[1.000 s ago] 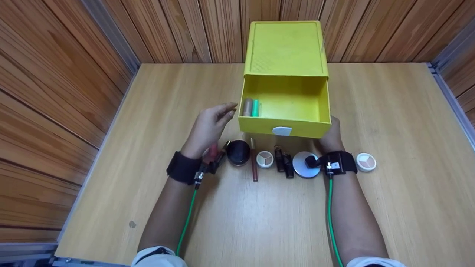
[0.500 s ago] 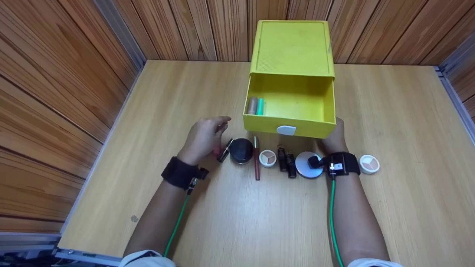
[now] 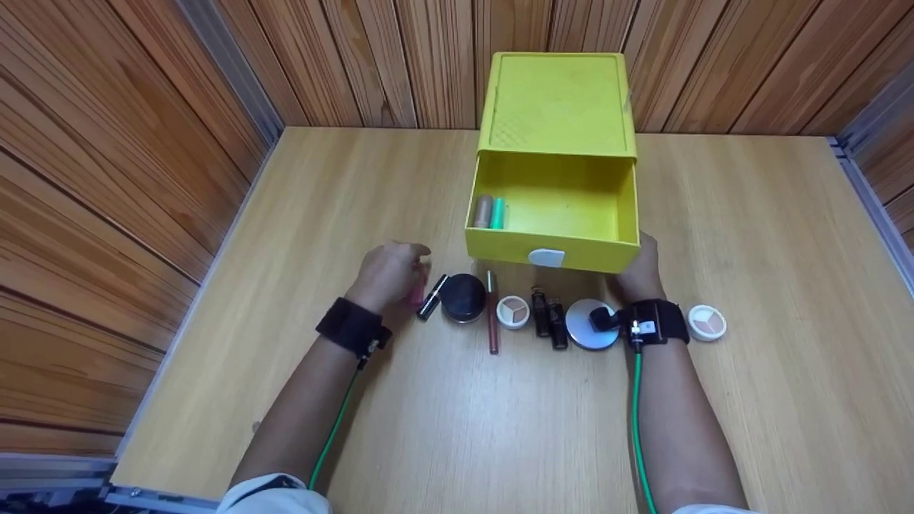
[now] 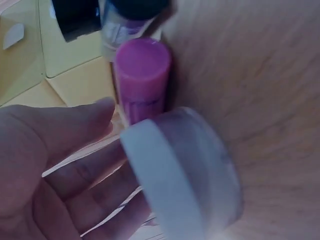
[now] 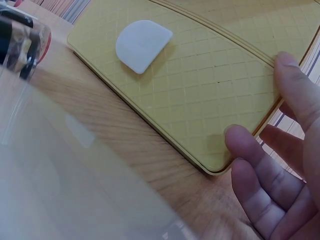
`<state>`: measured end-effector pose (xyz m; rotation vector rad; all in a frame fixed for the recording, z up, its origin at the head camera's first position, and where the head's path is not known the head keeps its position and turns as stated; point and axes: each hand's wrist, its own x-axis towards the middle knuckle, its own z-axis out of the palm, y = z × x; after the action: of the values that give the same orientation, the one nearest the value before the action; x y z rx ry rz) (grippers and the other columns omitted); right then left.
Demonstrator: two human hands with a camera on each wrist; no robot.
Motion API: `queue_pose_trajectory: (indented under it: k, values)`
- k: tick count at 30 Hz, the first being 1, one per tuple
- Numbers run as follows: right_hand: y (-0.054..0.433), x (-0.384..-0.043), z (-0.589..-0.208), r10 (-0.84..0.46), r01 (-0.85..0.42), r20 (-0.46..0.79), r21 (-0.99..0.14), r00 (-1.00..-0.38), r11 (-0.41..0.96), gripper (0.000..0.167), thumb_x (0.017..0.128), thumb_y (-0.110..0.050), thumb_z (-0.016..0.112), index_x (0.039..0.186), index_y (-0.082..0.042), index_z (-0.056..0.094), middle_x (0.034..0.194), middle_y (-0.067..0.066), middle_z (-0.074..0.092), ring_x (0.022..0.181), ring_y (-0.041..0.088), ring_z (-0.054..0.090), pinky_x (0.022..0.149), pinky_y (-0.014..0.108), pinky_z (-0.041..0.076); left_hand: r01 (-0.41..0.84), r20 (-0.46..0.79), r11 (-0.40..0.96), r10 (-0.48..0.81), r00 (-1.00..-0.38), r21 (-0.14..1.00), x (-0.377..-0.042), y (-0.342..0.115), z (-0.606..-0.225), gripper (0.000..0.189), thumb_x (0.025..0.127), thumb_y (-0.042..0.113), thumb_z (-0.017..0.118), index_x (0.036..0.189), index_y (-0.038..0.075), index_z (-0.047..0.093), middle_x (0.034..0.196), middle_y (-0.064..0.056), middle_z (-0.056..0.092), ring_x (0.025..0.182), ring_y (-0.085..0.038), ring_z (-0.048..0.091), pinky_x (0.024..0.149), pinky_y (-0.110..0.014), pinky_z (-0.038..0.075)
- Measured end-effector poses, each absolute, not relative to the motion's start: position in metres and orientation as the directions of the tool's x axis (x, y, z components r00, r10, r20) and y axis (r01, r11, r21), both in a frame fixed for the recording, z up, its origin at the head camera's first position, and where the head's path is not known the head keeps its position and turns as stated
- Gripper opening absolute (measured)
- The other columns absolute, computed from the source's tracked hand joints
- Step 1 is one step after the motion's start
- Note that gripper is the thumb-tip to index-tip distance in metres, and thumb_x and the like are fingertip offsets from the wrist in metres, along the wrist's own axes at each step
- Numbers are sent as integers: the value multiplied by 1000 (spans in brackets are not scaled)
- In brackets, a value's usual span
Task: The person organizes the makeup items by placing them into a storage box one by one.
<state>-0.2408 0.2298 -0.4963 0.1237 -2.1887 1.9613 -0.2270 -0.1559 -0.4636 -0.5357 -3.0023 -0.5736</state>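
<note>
- Left of centre, the left hand (image 3: 385,276) has its thumb and fingers spread, close to a pink tube (image 4: 142,67).
- Right of centre, the right hand (image 3: 640,275) bends its fingers at the yellow drawer's (image 3: 493,248) edge; whether it grips, I cannot tell.
- Mid-frame, a black jar (image 3: 463,298) sits on the bench (image 3: 428,435).

Plank walls (image 3: 100,214), metal framing (image 3: 230,64) and a table (image 3: 500,428) show a booth.
</note>
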Motion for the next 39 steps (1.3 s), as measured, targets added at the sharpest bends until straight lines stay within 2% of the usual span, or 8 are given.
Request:
queue_pose_trajectory:
  k: [4, 8, 12, 16, 20, 26, 32, 39]
  values:
    - [230, -240, -496, 85, -188, 196, -977, -977, 101, 25, 88, -9, 73, 112, -4, 69, 97, 11, 67, 86, 20, 60, 77, 29, 49, 317, 52, 880, 319, -946, 354, -231, -155, -467, 22, 85, 11, 72, 108, 10, 74, 80, 1, 70, 70, -14, 63, 67, -39, 52]
    - [229, -241, -497, 72, -221, 227, -972, -971, 78, 24, 86, -5, 74, 110, -2, 69, 93, 10, 66, 84, 18, 59, 76, 28, 49, 284, -9, 875, 312, -950, 392, -233, -154, -469, 11, 85, 13, 75, 96, 10, 73, 67, 4, 64, 56, -11, 60, 61, -35, 47]
    - [229, -242, -497, 67, -262, 267, -962, -961, 74, 23, 83, 0, 74, 105, 0, 70, 88, 7, 67, 80, 15, 58, 74, 27, 48, 251, -28, 865, 292, -956, 435, -233, -154, -469, 18, 84, 9, 73, 102, 7, 72, 71, 3, 65, 53, -10, 59, 64, -33, 48]
    - [228, -242, -496, 80, -249, 256, -964, -963, 90, 19, 83, -1, 73, 103, -2, 71, 87, 6, 67, 80, 15, 58, 74, 27, 48, 225, -5, 833, 264, -965, 505, -233, -157, -469, 35, 88, 9, 68, 123, 4, 66, 83, -1, 69, 59, -10, 62, 75, -33, 52]
    - [227, -240, -495, 86, -226, 235, -969, -968, 95, 18, 84, -1, 73, 102, -1, 71, 87, 7, 67, 80, 17, 59, 74, 29, 49, 249, 68, 783, 257, -964, 570, -232, -161, -463, 42, 92, 12, 66, 132, 3, 58, 102, -7, 70, 69, -11, 65, 80, -32, 53]
    - [226, -240, -494, 87, -219, 227, -972, -970, 92, 20, 85, -3, 73, 104, -2, 71, 89, 8, 67, 82, 18, 59, 74, 29, 48, 231, 108, 698, 217, -970, 678, -229, -162, -435, 46, 92, 13, 68, 136, 7, 56, 119, -9, 66, 83, -12, 67, 69, -24, 55]
    - [227, -239, -495, 60, -213, 220, -971, -974, 113, 25, 88, -14, 74, 111, -4, 71, 94, 10, 68, 86, 20, 60, 78, 30, 48, 275, 195, 633, 194, -961, 724, -223, -160, -406, 38, 94, 17, 68, 130, 7, 62, 116, -5, 68, 87, -9, 67, 71, -24, 55]
    - [228, -239, -495, 68, -224, 231, -969, -971, 102, 24, 87, -14, 75, 109, -5, 72, 92, 8, 69, 84, 17, 59, 76, 28, 48, 384, 331, 581, 202, -922, 718, -221, -155, -373, 29, 93, 19, 69, 118, 2, 69, 106, -6, 71, 85, -12, 68, 73, -28, 55]
